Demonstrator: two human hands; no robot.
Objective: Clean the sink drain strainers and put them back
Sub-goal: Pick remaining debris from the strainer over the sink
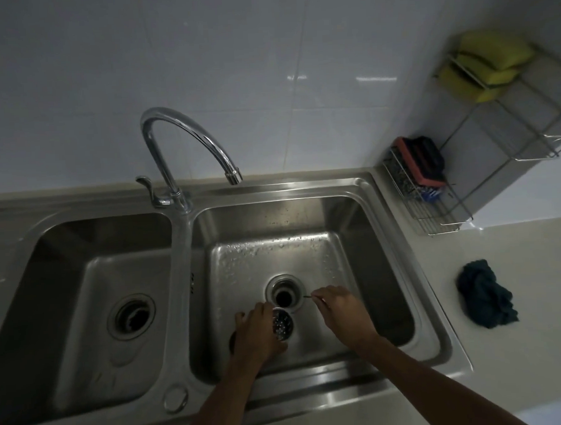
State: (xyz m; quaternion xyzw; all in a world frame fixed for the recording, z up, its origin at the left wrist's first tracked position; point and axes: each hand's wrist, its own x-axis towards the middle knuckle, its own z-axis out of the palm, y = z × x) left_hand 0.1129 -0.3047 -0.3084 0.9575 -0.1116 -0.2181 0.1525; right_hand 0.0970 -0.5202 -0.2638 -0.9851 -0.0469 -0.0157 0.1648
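Observation:
My left hand (255, 334) grips a round perforated metal strainer (282, 324) low inside the right basin, just in front of the open drain hole (284, 297). My right hand (336, 306) pinches a thin dark stick-like tool (308, 296) whose tip points toward the drain's right rim. The left basin's drain (131, 316) shows a dark opening with something pale inside; I cannot tell whether a strainer sits in it. A dark round edge peeks out under my left wrist.
A double stainless sink (182, 281) with a curved tap (186, 142) over the divider. On the counter to the right lie a dark green cloth (485, 295) and a wire rack (429, 186) holding scrubbers; yellow sponges (488, 63) sit on a wall shelf.

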